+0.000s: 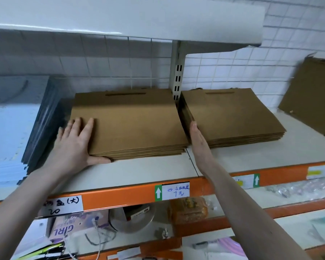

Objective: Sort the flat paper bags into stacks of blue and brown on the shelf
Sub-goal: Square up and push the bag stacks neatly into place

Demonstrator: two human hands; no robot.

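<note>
A stack of flat brown paper bags [135, 124] lies on the shelf [139, 169] in front of me. My left hand [73, 145] rests flat on the stack's left front corner, fingers straight on top and thumb along the front edge. My right hand [198, 136] stands flat and upright against the stack's right side, in the gap beside a second brown stack [231, 117]. A stack of blue bags [9, 136] lies at the far left, with darker bags [43, 117] leaning between it and the brown stack.
An upper shelf [120, 17] hangs overhead, held by a slotted upright post [177, 79]. A large brown sheet [311, 94] leans on the tiled wall at far right. Orange beams [120, 196] edge the shelf; cluttered lower shelves [131, 222] lie beneath.
</note>
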